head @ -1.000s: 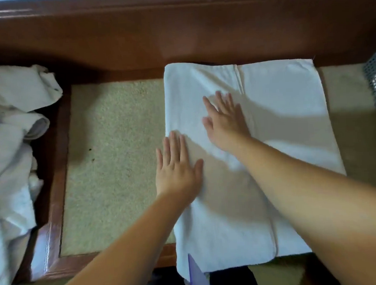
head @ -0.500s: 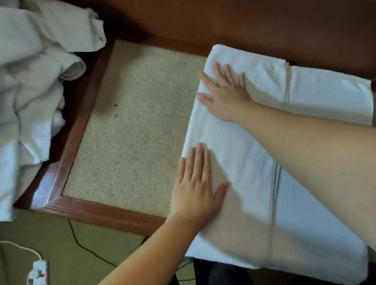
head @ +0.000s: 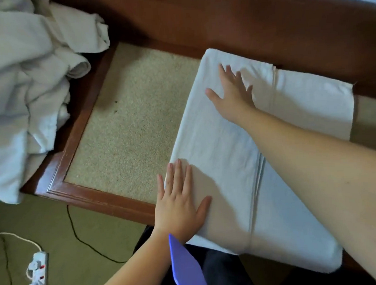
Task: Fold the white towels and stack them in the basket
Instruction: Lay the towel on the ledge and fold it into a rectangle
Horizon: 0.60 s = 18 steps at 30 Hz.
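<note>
Both hands slid further apart along folded towel (head: 224, 140) since earlier frame. Left hand (head: 178, 205) flat, fingers straight, pressing lower-centre corner; right hand (head: 231, 94) flat, fingers spread, pressing upper edge. Towel lies right of centre on wood-framed table (head: 94, 198). Unfolded towel heap (head: 25, 85) upper left. Basket out of frame.

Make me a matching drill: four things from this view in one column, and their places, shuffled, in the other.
1. left hand
2. right hand
3. towel pile
4. power strip

A. on the floor, lower left
B. flat on the folded towel's far end
C. heaped at the table's left edge
D. flat on the folded towel's near corner

Pairs: 1-D, 2-B, 3-C, 4-A
</note>
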Tool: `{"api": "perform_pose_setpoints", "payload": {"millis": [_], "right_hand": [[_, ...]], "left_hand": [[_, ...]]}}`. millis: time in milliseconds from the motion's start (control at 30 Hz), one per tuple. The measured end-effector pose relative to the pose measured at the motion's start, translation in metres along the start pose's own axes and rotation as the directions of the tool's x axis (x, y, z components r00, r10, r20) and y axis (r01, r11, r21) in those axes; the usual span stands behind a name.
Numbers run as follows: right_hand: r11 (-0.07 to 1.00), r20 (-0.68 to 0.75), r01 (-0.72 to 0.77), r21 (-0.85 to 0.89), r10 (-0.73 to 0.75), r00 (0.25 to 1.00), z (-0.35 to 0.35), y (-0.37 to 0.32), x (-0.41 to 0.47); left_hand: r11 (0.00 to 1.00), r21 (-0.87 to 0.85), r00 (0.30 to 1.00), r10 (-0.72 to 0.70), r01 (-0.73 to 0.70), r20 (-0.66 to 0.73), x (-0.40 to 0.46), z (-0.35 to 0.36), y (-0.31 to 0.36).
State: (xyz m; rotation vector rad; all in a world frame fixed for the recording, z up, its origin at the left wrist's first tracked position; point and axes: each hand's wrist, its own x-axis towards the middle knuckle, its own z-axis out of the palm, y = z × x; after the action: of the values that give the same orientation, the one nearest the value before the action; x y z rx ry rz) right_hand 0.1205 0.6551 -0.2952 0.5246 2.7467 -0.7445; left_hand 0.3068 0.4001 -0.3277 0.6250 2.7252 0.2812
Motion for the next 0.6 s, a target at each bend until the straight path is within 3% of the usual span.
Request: {"api": "perform_pose_setpoints", "payload": {"millis": [100,200,300,400,500,600], "right_hand": [[0.982,-0.176,-0.14,0.124,0.161,0.971,0.005,0.045,-0.069],[0.926,-0.302,-0.343,0.16,0.376,0.876,0.007,0.102,-0.146],[0.779,-0.282,-0.583,0.23,0.627,0.727,0.005,0.149,-0.219],[0.656,-0.193,-0.698,0.289,0.754,0.629,0.005,0.172,-0.275],[0.577,-0.166,-0.769,0.275,0.816,0.553,0.015,0.183,-0.312],[0.49,-0.143,-0.832,0.261,0.872,0.469,0.022,0.191,-0.335]], "left_hand": [[0.994,-0.011,0.994,0.11,-0.11,0.001,0.011,-0.006,0.033],[0.961,-0.051,0.963,0.27,-0.27,-0.01,0.029,-0.009,0.081],[0.923,-0.093,0.922,0.381,-0.374,0.068,0.053,-0.015,0.134],[0.846,0.008,0.839,0.528,-0.533,0.134,0.083,-0.019,0.191],[0.658,0.186,0.683,0.683,-0.729,0.26,0.111,-0.018,0.25],[0.257,0.33,0.389,0.808,-0.908,0.442,0.129,-0.001,0.298]]}}
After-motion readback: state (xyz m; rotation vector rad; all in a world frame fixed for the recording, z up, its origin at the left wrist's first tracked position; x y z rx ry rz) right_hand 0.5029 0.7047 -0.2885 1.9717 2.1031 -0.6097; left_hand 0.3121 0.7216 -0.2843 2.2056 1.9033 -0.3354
